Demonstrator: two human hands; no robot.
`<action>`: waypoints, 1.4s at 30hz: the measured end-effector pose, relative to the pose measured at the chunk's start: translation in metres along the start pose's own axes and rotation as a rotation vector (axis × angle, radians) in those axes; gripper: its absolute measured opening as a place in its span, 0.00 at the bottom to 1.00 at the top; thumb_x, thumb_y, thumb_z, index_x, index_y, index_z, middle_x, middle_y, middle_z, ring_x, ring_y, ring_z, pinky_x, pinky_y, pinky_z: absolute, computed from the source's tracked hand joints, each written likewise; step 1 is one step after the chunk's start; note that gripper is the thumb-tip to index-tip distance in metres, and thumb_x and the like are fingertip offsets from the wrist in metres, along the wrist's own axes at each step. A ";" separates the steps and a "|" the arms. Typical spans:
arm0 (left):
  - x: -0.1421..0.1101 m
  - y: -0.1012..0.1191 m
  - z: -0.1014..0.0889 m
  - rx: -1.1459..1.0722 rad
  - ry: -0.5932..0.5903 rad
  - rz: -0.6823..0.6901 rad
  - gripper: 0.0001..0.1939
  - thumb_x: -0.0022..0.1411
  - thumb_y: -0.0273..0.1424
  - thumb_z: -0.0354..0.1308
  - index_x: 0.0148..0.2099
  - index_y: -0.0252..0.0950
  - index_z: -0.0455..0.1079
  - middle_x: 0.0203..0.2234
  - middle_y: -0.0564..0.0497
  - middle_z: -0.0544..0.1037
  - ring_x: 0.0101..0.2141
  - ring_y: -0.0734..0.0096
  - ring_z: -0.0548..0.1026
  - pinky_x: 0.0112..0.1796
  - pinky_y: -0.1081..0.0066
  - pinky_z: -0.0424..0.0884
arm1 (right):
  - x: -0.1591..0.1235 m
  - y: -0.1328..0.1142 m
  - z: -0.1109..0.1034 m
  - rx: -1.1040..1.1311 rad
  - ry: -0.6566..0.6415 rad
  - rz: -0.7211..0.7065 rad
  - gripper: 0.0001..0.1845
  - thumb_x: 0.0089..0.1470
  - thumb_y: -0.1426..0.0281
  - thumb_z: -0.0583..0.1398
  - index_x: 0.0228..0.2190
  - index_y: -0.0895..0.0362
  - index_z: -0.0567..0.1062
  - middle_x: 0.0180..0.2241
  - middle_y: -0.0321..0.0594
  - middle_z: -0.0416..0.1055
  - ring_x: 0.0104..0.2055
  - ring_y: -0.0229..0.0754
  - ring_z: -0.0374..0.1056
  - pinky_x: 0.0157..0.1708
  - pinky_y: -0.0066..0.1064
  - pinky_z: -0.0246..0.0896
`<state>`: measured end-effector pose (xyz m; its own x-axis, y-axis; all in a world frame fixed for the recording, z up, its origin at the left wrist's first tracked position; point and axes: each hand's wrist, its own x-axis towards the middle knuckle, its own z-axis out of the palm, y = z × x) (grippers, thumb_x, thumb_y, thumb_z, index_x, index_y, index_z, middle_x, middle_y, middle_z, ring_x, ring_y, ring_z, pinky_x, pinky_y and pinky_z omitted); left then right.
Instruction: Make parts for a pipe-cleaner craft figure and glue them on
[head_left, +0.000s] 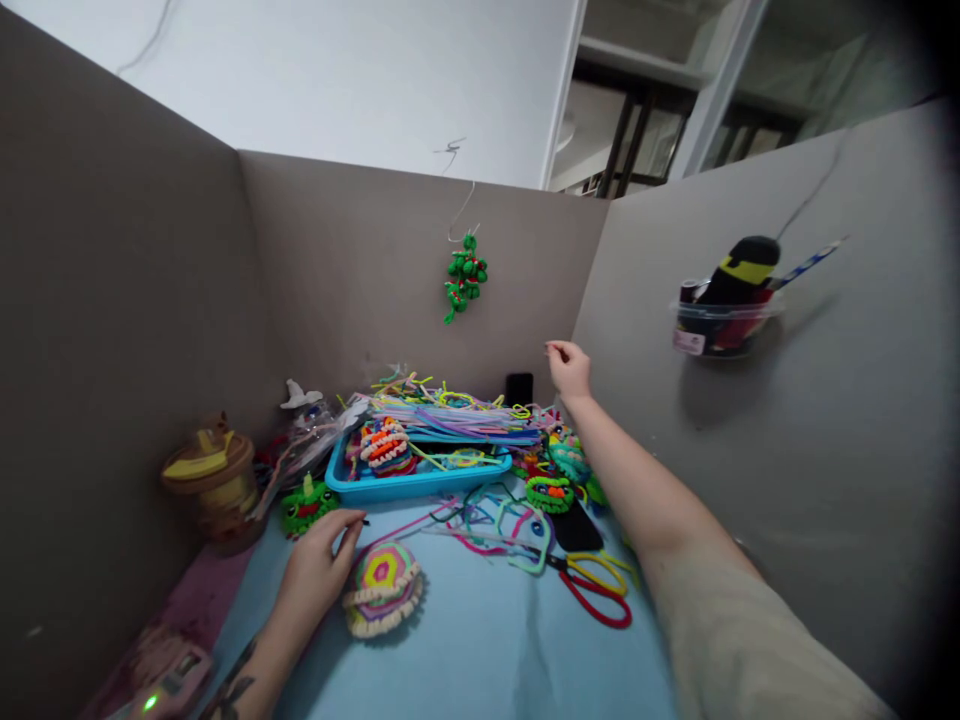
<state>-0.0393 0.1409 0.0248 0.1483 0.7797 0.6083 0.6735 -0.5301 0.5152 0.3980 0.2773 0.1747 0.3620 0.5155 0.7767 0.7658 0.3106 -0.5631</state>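
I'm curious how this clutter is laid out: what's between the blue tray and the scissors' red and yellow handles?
In the head view, a loose tangle of coloured fuzzy strands lies between the blue tray and the scissors' handles.

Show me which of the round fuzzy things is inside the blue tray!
The ruffled orange and white one, at the left end of the blue tray. The pastel one sits outside on the blue cloth; the green ones are outside too.
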 end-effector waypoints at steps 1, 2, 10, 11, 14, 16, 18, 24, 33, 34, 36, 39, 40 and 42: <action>0.001 0.004 -0.001 -0.004 0.017 0.002 0.14 0.61 0.39 0.49 0.38 0.38 0.73 0.34 0.46 0.79 0.36 0.64 0.76 0.39 0.65 0.73 | -0.010 -0.021 -0.006 0.057 0.032 -0.107 0.15 0.56 0.68 0.52 0.36 0.60 0.76 0.37 0.46 0.73 0.42 0.43 0.68 0.45 0.35 0.62; 0.002 0.010 -0.003 -0.010 0.037 0.007 0.14 0.61 0.38 0.49 0.38 0.37 0.73 0.35 0.46 0.79 0.36 0.64 0.76 0.39 0.66 0.73 | -0.025 -0.043 -0.013 0.109 0.045 -0.212 0.13 0.56 0.68 0.53 0.35 0.58 0.76 0.38 0.45 0.72 0.43 0.43 0.67 0.46 0.36 0.62; -0.015 0.094 -0.014 -0.053 0.048 0.286 0.23 0.63 0.33 0.47 0.60 0.37 0.56 0.57 0.39 0.62 0.47 0.63 0.71 0.46 0.63 0.70 | -0.215 -0.183 -0.053 0.606 -0.402 -0.739 0.12 0.54 0.75 0.56 0.39 0.53 0.75 0.37 0.42 0.69 0.41 0.39 0.67 0.41 0.32 0.65; -0.021 0.101 -0.014 -0.043 0.017 0.329 0.22 0.63 0.33 0.46 0.59 0.37 0.57 0.57 0.40 0.62 0.51 0.61 0.68 0.49 0.61 0.68 | -0.232 -0.190 -0.053 0.667 -0.442 -0.699 0.11 0.55 0.74 0.56 0.37 0.53 0.76 0.37 0.42 0.70 0.41 0.38 0.67 0.41 0.32 0.66; -0.038 0.109 -0.015 -0.032 0.056 0.332 0.19 0.65 0.32 0.43 0.56 0.35 0.61 0.49 0.42 0.71 0.50 0.64 0.69 0.51 0.61 0.66 | -0.268 -0.197 -0.044 0.750 -0.452 -0.468 0.09 0.56 0.72 0.55 0.32 0.54 0.76 0.34 0.41 0.71 0.39 0.38 0.68 0.41 0.32 0.65; -0.050 0.104 -0.017 0.006 0.116 0.291 0.16 0.65 0.33 0.44 0.50 0.35 0.67 0.42 0.43 0.75 0.45 0.65 0.71 0.49 0.62 0.67 | -0.282 -0.192 -0.036 0.755 -0.418 -0.322 0.08 0.55 0.71 0.56 0.30 0.55 0.76 0.31 0.40 0.72 0.37 0.39 0.68 0.39 0.32 0.65; -0.061 0.097 -0.020 0.040 0.108 0.290 0.14 0.65 0.33 0.45 0.44 0.36 0.70 0.38 0.45 0.76 0.42 0.66 0.72 0.46 0.64 0.69 | -0.293 -0.183 -0.027 0.699 -0.444 -0.265 0.08 0.54 0.70 0.56 0.30 0.55 0.77 0.30 0.40 0.73 0.36 0.40 0.68 0.38 0.33 0.65; -0.079 0.077 -0.018 0.090 0.111 0.250 0.13 0.65 0.32 0.46 0.42 0.37 0.72 0.36 0.46 0.76 0.40 0.67 0.72 0.43 0.65 0.69 | -0.311 -0.156 -0.014 0.588 -0.521 -0.213 0.11 0.55 0.70 0.54 0.34 0.54 0.77 0.32 0.41 0.74 0.36 0.42 0.68 0.38 0.34 0.64; -0.076 0.063 -0.020 -0.045 0.366 -0.095 0.13 0.63 0.36 0.48 0.40 0.35 0.71 0.34 0.46 0.76 0.35 0.68 0.73 0.38 0.68 0.69 | -0.339 -0.155 0.017 0.223 -0.800 -0.227 0.50 0.35 0.59 0.68 0.58 0.54 0.55 0.59 0.51 0.47 0.61 0.56 0.46 0.57 0.48 0.48; -0.076 0.062 -0.020 -0.053 0.361 -0.098 0.13 0.63 0.36 0.48 0.40 0.35 0.71 0.34 0.47 0.76 0.35 0.68 0.73 0.38 0.67 0.69 | -0.339 -0.158 0.021 0.222 -0.842 -0.234 0.48 0.36 0.59 0.67 0.58 0.53 0.56 0.59 0.51 0.49 0.61 0.56 0.48 0.56 0.48 0.49; -0.076 0.060 -0.019 -0.064 0.336 -0.078 0.13 0.63 0.36 0.49 0.40 0.35 0.71 0.34 0.47 0.76 0.35 0.68 0.73 0.38 0.67 0.69 | -0.340 -0.162 0.027 0.219 -0.878 -0.236 0.41 0.39 0.60 0.66 0.55 0.53 0.60 0.55 0.49 0.55 0.58 0.54 0.52 0.54 0.47 0.52; -0.076 0.057 -0.016 -0.059 0.295 -0.052 0.12 0.62 0.34 0.49 0.40 0.35 0.71 0.34 0.47 0.76 0.37 0.67 0.73 0.40 0.67 0.69 | -0.337 -0.156 0.029 0.205 -0.832 -0.193 0.38 0.40 0.62 0.66 0.53 0.53 0.62 0.53 0.48 0.57 0.57 0.53 0.52 0.54 0.47 0.51; -0.075 0.055 -0.014 -0.052 0.273 -0.054 0.12 0.62 0.34 0.49 0.40 0.35 0.71 0.35 0.46 0.76 0.37 0.67 0.73 0.40 0.66 0.69 | -0.335 -0.150 0.029 0.213 -0.827 -0.182 0.42 0.38 0.64 0.67 0.55 0.54 0.60 0.55 0.49 0.54 0.59 0.54 0.50 0.56 0.47 0.50; -0.074 0.050 -0.011 -0.035 0.209 -0.075 0.12 0.62 0.31 0.47 0.41 0.35 0.71 0.35 0.46 0.76 0.38 0.66 0.73 0.41 0.66 0.69 | -0.330 -0.134 0.027 0.261 -0.867 -0.179 0.49 0.35 0.69 0.67 0.58 0.56 0.54 0.59 0.52 0.49 0.62 0.54 0.45 0.58 0.46 0.46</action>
<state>-0.0244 0.0531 0.0119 -0.0571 0.7334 0.6774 0.6510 -0.4871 0.5822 0.1615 0.0873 -0.0134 -0.3558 0.8275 0.4343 0.5897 0.5593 -0.5826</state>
